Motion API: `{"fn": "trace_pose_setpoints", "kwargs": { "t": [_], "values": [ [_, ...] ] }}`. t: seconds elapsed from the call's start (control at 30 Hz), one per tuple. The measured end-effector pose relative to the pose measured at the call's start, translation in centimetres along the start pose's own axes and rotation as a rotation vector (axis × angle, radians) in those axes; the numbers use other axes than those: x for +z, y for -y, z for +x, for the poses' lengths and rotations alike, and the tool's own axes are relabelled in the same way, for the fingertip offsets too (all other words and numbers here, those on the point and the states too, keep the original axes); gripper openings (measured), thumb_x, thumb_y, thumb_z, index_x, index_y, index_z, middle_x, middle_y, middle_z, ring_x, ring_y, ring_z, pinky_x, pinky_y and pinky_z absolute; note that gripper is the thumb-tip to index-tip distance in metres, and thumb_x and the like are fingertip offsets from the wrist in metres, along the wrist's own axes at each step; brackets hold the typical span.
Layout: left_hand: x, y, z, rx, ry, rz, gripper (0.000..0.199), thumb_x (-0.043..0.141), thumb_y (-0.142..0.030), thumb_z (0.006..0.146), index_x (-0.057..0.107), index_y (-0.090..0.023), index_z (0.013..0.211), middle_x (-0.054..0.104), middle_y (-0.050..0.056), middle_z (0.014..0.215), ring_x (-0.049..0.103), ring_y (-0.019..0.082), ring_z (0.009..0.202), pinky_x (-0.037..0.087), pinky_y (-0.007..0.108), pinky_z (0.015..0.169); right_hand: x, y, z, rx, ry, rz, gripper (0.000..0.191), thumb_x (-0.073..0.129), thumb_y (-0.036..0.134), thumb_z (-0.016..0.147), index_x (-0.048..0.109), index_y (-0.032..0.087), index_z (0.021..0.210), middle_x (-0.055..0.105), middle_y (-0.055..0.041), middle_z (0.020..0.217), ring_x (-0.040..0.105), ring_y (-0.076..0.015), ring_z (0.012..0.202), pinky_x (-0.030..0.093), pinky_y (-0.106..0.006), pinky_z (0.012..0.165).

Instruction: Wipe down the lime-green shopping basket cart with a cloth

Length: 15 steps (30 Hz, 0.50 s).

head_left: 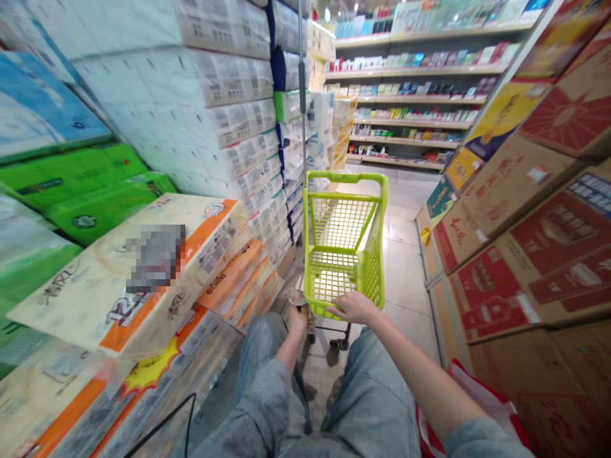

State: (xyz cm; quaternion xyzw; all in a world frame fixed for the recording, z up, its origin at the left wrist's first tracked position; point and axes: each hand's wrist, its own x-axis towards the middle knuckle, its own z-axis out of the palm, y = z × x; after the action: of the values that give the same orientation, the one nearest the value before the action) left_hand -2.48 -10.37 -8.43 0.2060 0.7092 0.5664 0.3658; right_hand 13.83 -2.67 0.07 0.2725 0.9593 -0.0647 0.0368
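Observation:
A lime-green shopping cart [379,254] with a mesh basket stands right in front of my legs. My right hand [356,308] grips the cart's near rim, fingers bent over the edge. Just left of the cart, my left hand [298,321] is closed on a small crumpled brown-and-white thing [296,297], whose kind I cannot make out. No goods show in the cart's basket. A thin grey pole [302,83] rises at the cart's far left corner.
Tissue packs [176,273] are piled close on my left, with taller stacks [238,95] behind. Red and brown cartons [501,273] line the right. Shelves of small boxed goods [410,98] cross the aisle's far end. A red-and-white bag [496,394] lies near my right arm.

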Motion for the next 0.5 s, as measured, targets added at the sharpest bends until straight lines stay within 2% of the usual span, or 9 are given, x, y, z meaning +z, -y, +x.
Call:
{"fn": "trace_pose_setpoints", "kwargs": {
  "t": [0.17, 0.37, 0.5],
  "values": [
    [-0.4, 0.3, -0.3, -0.025, -0.091, 0.039, 0.005, 0.063, -0.016, 0.064, 0.059, -0.014, 0.065, 0.063, 0.003, 0.058, 0.061, 0.016, 0.056, 0.046, 0.024, 0.052, 0.0, 0.5, 0.5, 0.025, 0.002, 0.012, 0.062, 0.021, 0.06, 0.091, 0.065, 0.019, 0.078, 0.069, -0.007, 0.076, 0.061, -0.0158, 0.069, 0.032, -0.024, 0.059],
    [-0.4, 0.1, -0.6, -0.034, -0.112, 0.034, 0.006, 0.058, -0.014, 0.066, 0.058, -0.014, 0.06, 0.058, 0.001, 0.049, 0.055, 0.014, 0.044, 0.042, 0.024, 0.046, 0.3, 1.0, 1.0, 0.023, -0.005, -0.006, 0.063, 0.019, 0.058, 0.092, 0.066, 0.018, 0.078, 0.069, -0.0077, 0.076, 0.062, -0.016, 0.068, 0.032, -0.024, 0.059],
    [-0.7, -0.5, -0.9, 0.007, -0.127, 0.019, 0.006, 0.063, -0.018, 0.063, 0.062, -0.013, 0.066, 0.066, 0.005, 0.064, 0.061, 0.016, 0.057, 0.045, 0.024, 0.054, 0.5, 0.9, 1.1, 0.018, -0.024, -0.018, 0.062, 0.018, 0.055, 0.093, 0.065, 0.018, 0.077, 0.069, -0.0073, 0.075, 0.062, -0.016, 0.068, 0.031, -0.025, 0.059]
  ]
}}
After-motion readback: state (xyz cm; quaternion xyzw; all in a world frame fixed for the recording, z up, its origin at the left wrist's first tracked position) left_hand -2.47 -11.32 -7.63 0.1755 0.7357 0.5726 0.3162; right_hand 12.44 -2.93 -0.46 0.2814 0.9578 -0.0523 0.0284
